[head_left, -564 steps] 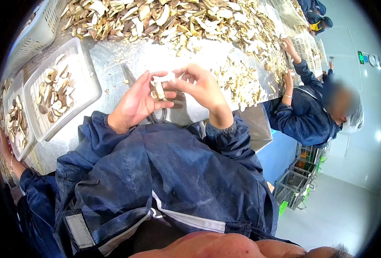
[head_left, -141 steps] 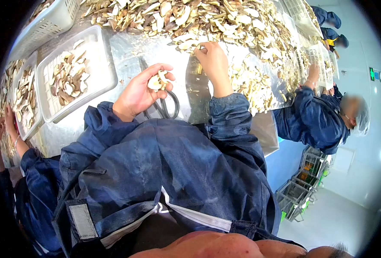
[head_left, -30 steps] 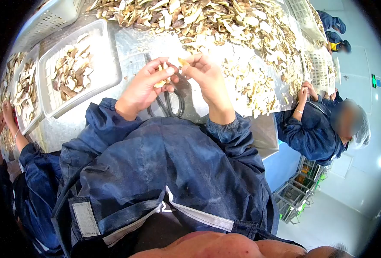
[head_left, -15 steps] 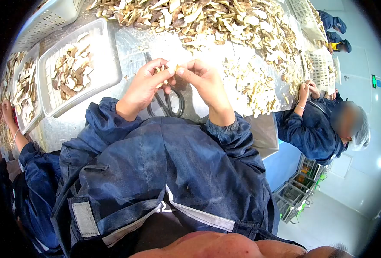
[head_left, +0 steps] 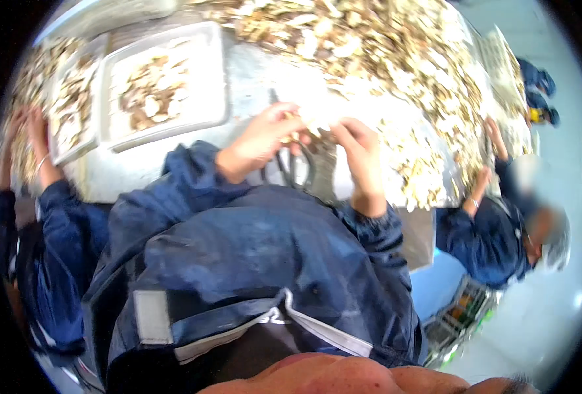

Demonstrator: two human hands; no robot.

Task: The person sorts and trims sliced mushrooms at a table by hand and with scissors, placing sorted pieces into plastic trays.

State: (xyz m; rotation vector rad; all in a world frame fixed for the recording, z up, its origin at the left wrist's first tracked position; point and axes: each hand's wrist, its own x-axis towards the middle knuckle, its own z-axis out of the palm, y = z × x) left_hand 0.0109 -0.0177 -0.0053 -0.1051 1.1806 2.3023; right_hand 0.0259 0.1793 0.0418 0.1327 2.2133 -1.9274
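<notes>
Pale slices show between the curled fingers of my left hand [head_left: 265, 139], which is closed over the metal table [head_left: 140, 172]. Close by on the right, my right hand [head_left: 358, 157] is pinched, and glare and blur hide what its fingertips hold. Black-handled scissors [head_left: 293, 172] lie on the table under and between my hands. Beyond them spreads a large heap of brown and cream mushroom slices [head_left: 370, 46]. Smaller pale pieces [head_left: 419, 161] lie to the right of my right hand.
A white tray [head_left: 220, 85] of slices stands at the left, beside a narrower tray [head_left: 94, 141]. Co-workers' arms [head_left: 48, 172] reach in at the far left. Another co-worker [head_left: 488, 230] is at the right, near baskets [head_left: 501, 72]. A bin [head_left: 418, 236] hangs below the table edge.
The view has swung, so the table and trays appear further right. My hands remain close together, with a slightly wider gap between their fingertips. The co-worker's hands at the right have moved apart.
</notes>
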